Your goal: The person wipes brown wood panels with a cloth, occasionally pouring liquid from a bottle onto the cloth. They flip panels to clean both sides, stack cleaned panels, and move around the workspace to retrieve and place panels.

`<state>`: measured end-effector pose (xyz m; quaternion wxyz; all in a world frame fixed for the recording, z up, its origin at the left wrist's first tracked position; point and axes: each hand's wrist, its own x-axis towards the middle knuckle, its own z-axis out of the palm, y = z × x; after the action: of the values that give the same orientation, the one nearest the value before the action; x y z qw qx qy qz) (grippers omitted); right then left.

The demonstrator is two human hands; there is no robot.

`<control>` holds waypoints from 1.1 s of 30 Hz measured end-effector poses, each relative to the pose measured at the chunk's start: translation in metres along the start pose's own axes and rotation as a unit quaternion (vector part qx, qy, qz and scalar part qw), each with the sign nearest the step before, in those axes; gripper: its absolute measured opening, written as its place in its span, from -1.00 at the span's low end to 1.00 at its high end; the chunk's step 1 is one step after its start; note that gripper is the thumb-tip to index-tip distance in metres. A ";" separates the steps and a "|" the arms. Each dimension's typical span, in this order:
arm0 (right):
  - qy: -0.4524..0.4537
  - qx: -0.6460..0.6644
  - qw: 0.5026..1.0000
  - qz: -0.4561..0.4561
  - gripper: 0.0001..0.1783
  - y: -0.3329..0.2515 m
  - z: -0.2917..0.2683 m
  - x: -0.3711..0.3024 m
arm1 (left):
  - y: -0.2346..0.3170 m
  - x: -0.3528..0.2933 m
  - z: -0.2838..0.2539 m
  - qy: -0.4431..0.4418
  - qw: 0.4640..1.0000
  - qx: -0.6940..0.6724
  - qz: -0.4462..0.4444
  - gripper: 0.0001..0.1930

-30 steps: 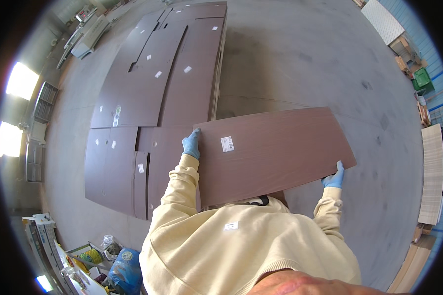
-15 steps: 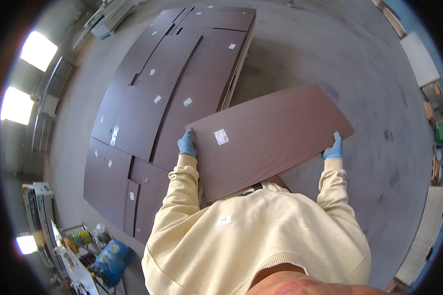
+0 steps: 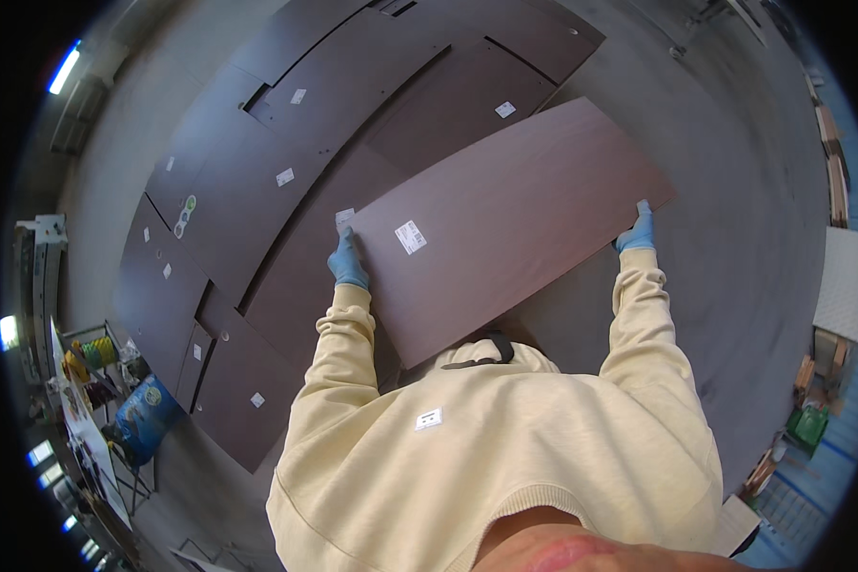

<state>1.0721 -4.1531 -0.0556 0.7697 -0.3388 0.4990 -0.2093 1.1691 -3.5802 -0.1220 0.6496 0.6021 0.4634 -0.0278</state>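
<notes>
A large brown rectangular panel with a white label is held up in front of my body, tilted across the view. My left hand, in a blue glove, grips its left edge with the thumb on top. On the opposite side my right hand, gloved the same way, clasps the panel near its right corner. The fingers under the panel are hidden. Beyond and to the left, a broad stack of similar brown panels carries several white labels; the held panel overlaps its right part in view.
At the lower left, a blue bag and a reel of yellow-green cord stand by a cluttered table. Pale boards and a green bin line the right side. Grey concrete floor lies between.
My view has turned, so the panel stack now appears further left and more slanted. The held panel sits higher in the picture and overlaps more of the stack. Both hands keep their grip.
</notes>
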 end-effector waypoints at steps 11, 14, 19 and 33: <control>-0.089 -0.090 0.991 0.053 -0.08 -0.002 0.172 0.223 | 0.017 0.091 0.174 0.087 0.994 0.036 0.046 -0.39; -0.085 -0.108 0.988 0.069 -0.07 0.005 0.213 0.290 | 0.011 0.111 0.221 0.125 0.988 0.066 0.065 -0.38; -0.098 -0.098 0.987 0.086 -0.08 0.030 0.281 0.391 | 0.003 0.164 0.286 0.154 0.974 0.146 0.082 -0.35; -0.052 -0.109 0.985 0.121 0.00 0.094 0.376 0.457 | -0.051 0.258 0.324 0.161 0.945 0.276 0.065 -0.34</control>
<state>1.6022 -4.2729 -0.3083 0.7726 -0.3684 0.5154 -0.0411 1.4701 -3.7214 -0.3749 0.3749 0.7832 0.4958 -0.0147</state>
